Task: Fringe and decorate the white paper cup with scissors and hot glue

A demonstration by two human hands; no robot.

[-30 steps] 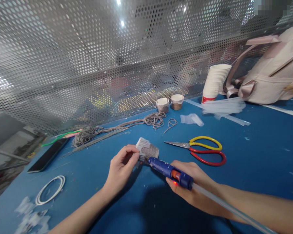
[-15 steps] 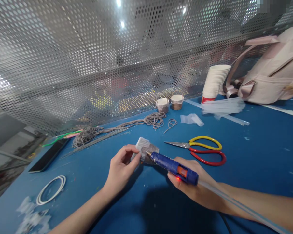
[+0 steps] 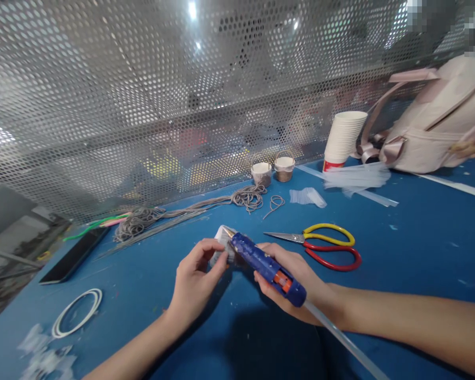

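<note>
Between its thumb and fingers, my left hand [image 3: 200,274] pinches a small white-and-grey cup [image 3: 218,256], tilted over the table. Part of the cup is hidden by my fingers and the glue gun. My right hand [image 3: 296,279] is wrapped around a blue hot glue gun [image 3: 257,258], a long clear glue stick [image 3: 344,340] sticking out of its back end. The gun's metal nozzle points up and left at the cup's upper edge; whether it touches, I cannot tell. Scissors [image 3: 304,238] with one yellow and one red handle lie beyond my right hand.
Grey cord [image 3: 142,221] lies along the back beside a black phone [image 3: 73,256]. Two little cord-wrapped baskets [image 3: 284,169], stacked paper cups [image 3: 342,140], clear glue sticks [image 3: 356,177] and a pale backpack [image 3: 431,126] stand or lie farther back. A white cord coil [image 3: 77,314] rests at left.
The glue gun and my right hand have moved left and slightly up, bringing the nozzle from the cup's side to its upper edge. My left hand keeps its pinch.
</note>
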